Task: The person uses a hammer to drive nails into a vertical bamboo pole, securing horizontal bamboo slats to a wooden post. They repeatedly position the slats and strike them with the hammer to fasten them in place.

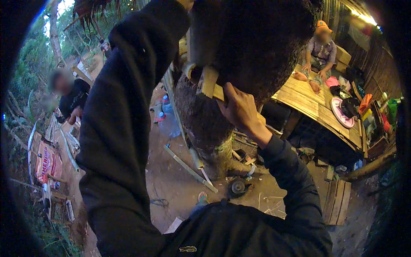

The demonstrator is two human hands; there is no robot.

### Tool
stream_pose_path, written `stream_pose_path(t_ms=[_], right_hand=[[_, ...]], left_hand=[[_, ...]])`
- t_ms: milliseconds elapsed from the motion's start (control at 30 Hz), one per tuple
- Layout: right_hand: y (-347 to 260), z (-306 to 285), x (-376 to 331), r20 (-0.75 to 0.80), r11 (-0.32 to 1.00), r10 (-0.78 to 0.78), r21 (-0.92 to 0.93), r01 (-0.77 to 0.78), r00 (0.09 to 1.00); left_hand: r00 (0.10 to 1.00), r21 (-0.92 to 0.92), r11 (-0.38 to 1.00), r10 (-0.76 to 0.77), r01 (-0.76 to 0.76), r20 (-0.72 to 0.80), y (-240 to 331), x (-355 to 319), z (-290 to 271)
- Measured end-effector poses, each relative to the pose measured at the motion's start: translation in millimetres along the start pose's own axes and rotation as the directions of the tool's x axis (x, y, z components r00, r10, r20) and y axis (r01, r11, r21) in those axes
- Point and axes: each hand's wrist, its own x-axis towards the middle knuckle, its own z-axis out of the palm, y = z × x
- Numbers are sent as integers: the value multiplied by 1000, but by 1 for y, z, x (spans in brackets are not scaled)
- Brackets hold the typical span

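Observation:
A thick dark tree trunk (252, 47) stands right in front of me. My left arm reaches up beside it, and only a sliver of my left hand (186, 3) shows at the upper edge, its fingers out of sight. My right hand (242, 108) is closed round a pale piece of wood, against the trunk. The squared wooden block (209, 82) shows at its fingertips; whether it is one piece with what lies in the palm I cannot tell. Just left of the block is the open round end of a bamboo tube (192, 72), close to the bark.
A person (321, 51) in an orange cap sits on a bamboo platform (304, 96) at right, near a pink tray (342, 112). Another person (72, 96) is at left. Below lie plastic bottles (169, 124), a bamboo strip (190, 168) and a dark kettle (237, 187).

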Motion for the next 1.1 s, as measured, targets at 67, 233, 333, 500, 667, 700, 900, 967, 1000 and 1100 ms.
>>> stream_pose_path(t_ms=[67,233,333,500,667,700,900,967,1000,1100], right_hand=[[3,0,2,1,999,-37,16,37,999],[30,-54,23,210,971,-126,-173,164,969],[23,-72,47,278,940,-199,-219,263,940],[39,-38,11,129,970,-119,-197,143,984],[7,4,2,7,999,-43,22,43,999],[3,10,2,-33,999,-29,29,30,999],[-12,27,-2,-132,995,62,84,-52,989],[-15,17,-9,-95,990,56,136,-43,994],[-15,9,-11,-80,987,45,159,-32,996],[-26,-21,-58,201,901,249,310,-303,947]], left_hand=[[998,-215,977,-4,-9,-60,0,0,7],[995,-357,929,87,-98,-46,1,-3,14],[915,-144,904,400,-403,-50,-43,26,8],[980,-522,853,105,-2,168,9,-8,13],[998,-526,851,34,3,61,-5,-2,7],[1000,-517,856,16,-5,17,-9,2,9],[975,-444,891,177,-100,137,-24,16,3],[984,-321,939,156,-123,81,-23,12,1],[987,-256,957,153,-137,44,-19,10,-3],[996,-501,865,8,38,90,6,-12,0]])
